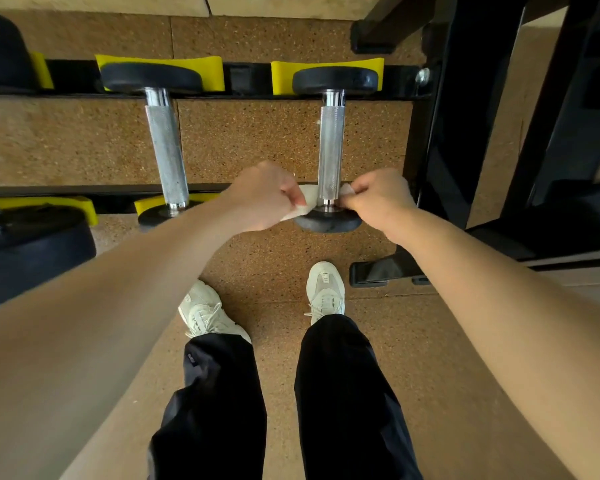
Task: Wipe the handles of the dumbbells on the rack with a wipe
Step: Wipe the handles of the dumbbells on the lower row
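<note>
Dumbbell handle (329,150) being wiped at its near end.
Left hand (264,199) and right hand (378,195) each pinch the wipe (305,202) looped under it; whether the neighbouring handle (167,150) is done is unclear.

A crumpled white wipe (307,202) loops behind the lower end of a knurled chrome dumbbell handle (330,147), right of centre, on a black yellow-cradled rack (243,77).

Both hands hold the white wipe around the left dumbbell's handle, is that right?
Not quite. The head view shows the left hand and right hand holding the white wipe around the handle of the right dumbbell. No hand touches the left dumbbell.
</note>
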The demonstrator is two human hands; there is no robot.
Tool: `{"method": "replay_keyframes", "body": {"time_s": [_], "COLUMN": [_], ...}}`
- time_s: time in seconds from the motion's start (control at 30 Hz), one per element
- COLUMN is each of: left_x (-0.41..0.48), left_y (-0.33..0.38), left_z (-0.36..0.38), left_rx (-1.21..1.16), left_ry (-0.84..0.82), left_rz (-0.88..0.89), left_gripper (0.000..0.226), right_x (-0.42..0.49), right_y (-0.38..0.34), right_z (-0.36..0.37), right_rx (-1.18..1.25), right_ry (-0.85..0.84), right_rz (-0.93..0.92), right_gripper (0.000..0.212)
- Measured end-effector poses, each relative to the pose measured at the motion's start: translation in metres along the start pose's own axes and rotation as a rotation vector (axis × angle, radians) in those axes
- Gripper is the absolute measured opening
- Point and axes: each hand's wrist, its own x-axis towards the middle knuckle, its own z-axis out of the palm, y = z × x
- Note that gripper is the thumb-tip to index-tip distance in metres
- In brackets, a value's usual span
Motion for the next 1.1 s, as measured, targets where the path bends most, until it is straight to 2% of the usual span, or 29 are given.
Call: {"method": "replay_keyframes", "body": {"time_s": [0.1,0.17,0.23,0.27,0.3,0.37,0.47,0.53,0.67,0.77,0.87,0.9,1.0,1.1], "left_x": [0.004,0.011,0.018,0.019,0.019,0.017,0.009,0.010,0.025,0.023,0.018,0.020,0.028,0.033], "left_y": [0.003,0.011,0.018,0.019,0.020,0.016,0.011,0.017,0.039,0.044,0.040,0.042,0.057,0.070], "left_z": [0.003,0.012,0.022,0.022,0.020,0.010,-0.009,-0.011,0.000,-0.004,-0.020,-0.024,-0.019,-0.012], "left_rx": [-0.050,-0.069,-0.054,-0.057,-0.079,-0.172,-0.490,-0.737,-0.962,-1.131,-1.419,-1.459,-1.345,-1.127], "left_ry": [0.042,0.055,0.021,0.011,0.000,-0.001,0.080,0.113,0.186,0.301,0.438,0.458,0.438,0.389], "left_rz": [-0.028,-0.081,-0.142,-0.167,-0.188,-0.201,-0.229,-0.245,-0.256,-0.324,-0.337,-0.329,-0.321,-0.249], "left_gripper": [0.027,0.024,0.016,0.013,0.014,0.016,0.018,0.012,0.010,0.011,0.008,0.008,0.010,0.014], "right_x": [0.002,-0.002,-0.005,-0.005,-0.005,-0.002,0.002,0.003,0.011,0.018,0.026,0.029,0.036,0.037], "right_y": [0.001,0.013,0.023,0.025,0.023,0.009,-0.009,-0.013,-0.007,-0.022,-0.043,-0.046,-0.045,-0.039], "right_z": [-0.008,-0.024,-0.038,-0.040,-0.038,-0.026,-0.005,-0.006,-0.023,-0.021,-0.013,-0.015,-0.036,-0.050], "right_rx": [-0.063,-0.065,0.063,0.142,0.228,0.427,0.663,0.765,1.113,1.210,1.161,1.169,1.388,1.491], "right_ry": [-0.061,-0.050,0.038,0.081,0.097,0.047,-0.032,0.025,0.193,0.173,0.047,0.058,0.174,0.235], "right_rz": [-0.002,0.046,0.115,0.136,0.150,0.186,0.208,0.248,0.328,0.341,0.341,0.344,0.465,0.428], "right_gripper": [0.009,0.015,0.019,0.013,0.005,0.008,0.008,0.009,0.019,0.024,0.037,0.040,0.028,0.027]}}
